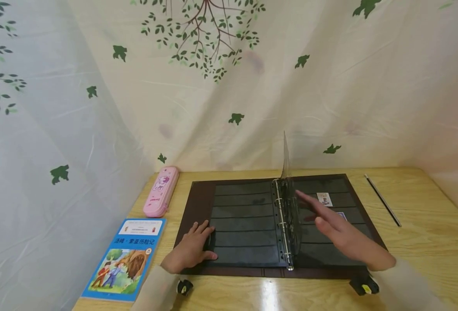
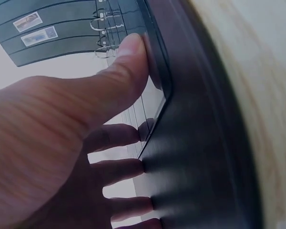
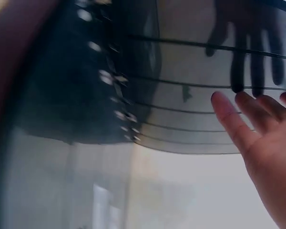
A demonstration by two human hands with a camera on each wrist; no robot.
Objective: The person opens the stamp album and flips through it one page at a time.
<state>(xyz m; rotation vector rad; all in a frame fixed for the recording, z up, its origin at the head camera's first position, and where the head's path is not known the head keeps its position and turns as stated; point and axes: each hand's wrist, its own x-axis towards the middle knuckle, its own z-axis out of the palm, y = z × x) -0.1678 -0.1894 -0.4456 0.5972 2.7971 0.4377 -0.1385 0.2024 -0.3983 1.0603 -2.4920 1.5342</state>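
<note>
A dark ring-bound stamp album [image 1: 199, 203] lies spread on the table, black pocket pages on both sides of its metal rings [image 1: 282, 224]. One page [image 1: 285, 160] stands nearly upright at the rings. My right hand [image 1: 339, 229] is just right of that page, fingers extended toward it; the right wrist view shows the fingertips [image 3: 222, 102] close to its dark reflective surface. Two small stamps sit in the right-hand page, one stamp [image 1: 324, 199] in full view, the other partly behind the hand. My left hand [image 1: 190, 248] rests with spread fingers on the album's left edge, thumb [image 2: 131, 45] on the pages.
Left of the album are a pink pencil case [image 1: 161, 192] and a blue illustrated book [image 1: 124, 259]. A thin dark rod [image 1: 383, 201] lies on the wooden table [image 1: 427, 224] to the right. A leaf-printed curtain [image 1: 197, 129] hangs behind.
</note>
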